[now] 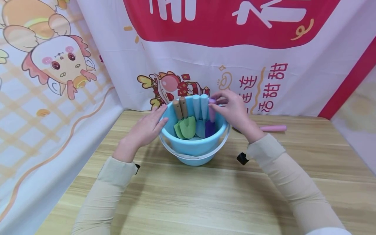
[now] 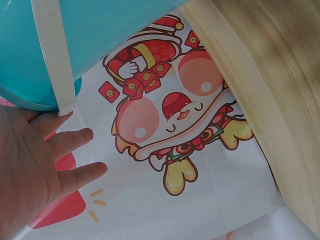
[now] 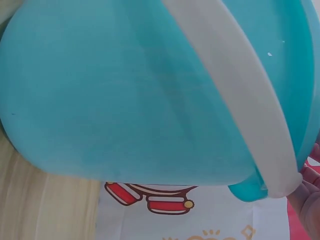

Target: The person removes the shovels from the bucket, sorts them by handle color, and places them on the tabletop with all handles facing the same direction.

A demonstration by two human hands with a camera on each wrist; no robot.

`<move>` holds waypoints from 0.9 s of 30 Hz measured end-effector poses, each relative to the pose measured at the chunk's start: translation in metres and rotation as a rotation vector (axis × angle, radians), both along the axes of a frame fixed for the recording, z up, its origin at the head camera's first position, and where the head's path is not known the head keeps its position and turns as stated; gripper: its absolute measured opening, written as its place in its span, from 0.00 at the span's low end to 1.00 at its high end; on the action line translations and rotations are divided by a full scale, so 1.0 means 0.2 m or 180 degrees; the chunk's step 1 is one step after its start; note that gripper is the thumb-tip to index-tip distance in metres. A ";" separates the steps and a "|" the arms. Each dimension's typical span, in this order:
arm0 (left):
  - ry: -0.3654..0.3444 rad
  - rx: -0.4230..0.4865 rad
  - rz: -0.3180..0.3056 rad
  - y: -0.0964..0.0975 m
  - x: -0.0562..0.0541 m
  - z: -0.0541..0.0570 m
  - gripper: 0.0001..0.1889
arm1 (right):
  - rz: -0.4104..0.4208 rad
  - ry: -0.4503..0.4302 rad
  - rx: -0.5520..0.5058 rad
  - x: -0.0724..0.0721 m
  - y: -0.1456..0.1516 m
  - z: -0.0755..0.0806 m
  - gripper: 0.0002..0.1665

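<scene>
A light blue bucket (image 1: 191, 148) stands upright on the wooden table. Its white handle (image 1: 202, 157) hangs down at the front. My left hand (image 1: 144, 128) rests against the left of its rim, with fingers extended, and the left wrist view shows them spread beside the handle's end. At the right of the rim, my right hand (image 1: 232, 106) pinches the top of a purple trowel (image 1: 212, 112) standing in the bucket. Next to it are two tools with pale blue grips (image 1: 196, 106). Two green trowels (image 1: 188, 127) with brown grips lean at the left inside.
A tool with a pink grip (image 1: 273, 128) lies on the table (image 1: 188, 202), right of the bucket and partly behind my right forearm. Printed cloth (image 1: 176, 55) hangs just behind the table, and another patterned cloth (image 1: 58, 130) closes off the left side.
</scene>
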State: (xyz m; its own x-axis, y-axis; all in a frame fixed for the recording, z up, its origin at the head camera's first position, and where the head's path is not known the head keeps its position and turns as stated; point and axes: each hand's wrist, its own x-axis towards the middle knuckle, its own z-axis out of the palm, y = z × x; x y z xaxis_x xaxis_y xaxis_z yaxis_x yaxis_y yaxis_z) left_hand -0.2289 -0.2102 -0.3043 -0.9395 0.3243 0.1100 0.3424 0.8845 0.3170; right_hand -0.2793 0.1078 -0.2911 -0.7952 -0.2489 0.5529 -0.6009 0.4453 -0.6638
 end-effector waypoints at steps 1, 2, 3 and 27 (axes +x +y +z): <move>-0.0006 -0.0001 0.0002 0.00 0.00 0.00 0.38 | 0.0003 0.0010 -0.0014 0.00 0.00 0.00 0.14; -0.0013 0.0001 0.0006 0.00 0.00 0.00 0.38 | 0.0001 0.0016 -0.0027 0.01 0.00 0.00 0.14; -0.0017 0.0001 0.0011 0.00 0.00 0.00 0.38 | 0.0001 0.0022 -0.0044 0.01 0.01 0.01 0.14; -0.0016 -0.0020 -0.0007 0.00 -0.01 0.00 0.37 | 0.0128 0.0433 -0.1021 0.09 0.09 0.04 0.15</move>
State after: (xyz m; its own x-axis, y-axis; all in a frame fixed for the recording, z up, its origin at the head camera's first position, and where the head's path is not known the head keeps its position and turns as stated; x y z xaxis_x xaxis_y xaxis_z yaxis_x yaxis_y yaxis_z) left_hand -0.2305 -0.2098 -0.3040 -0.9394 0.3270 0.1032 0.3428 0.8857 0.3131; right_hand -0.2623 0.1250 -0.2824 -0.7020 -0.0750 0.7082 -0.7063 0.2011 -0.6788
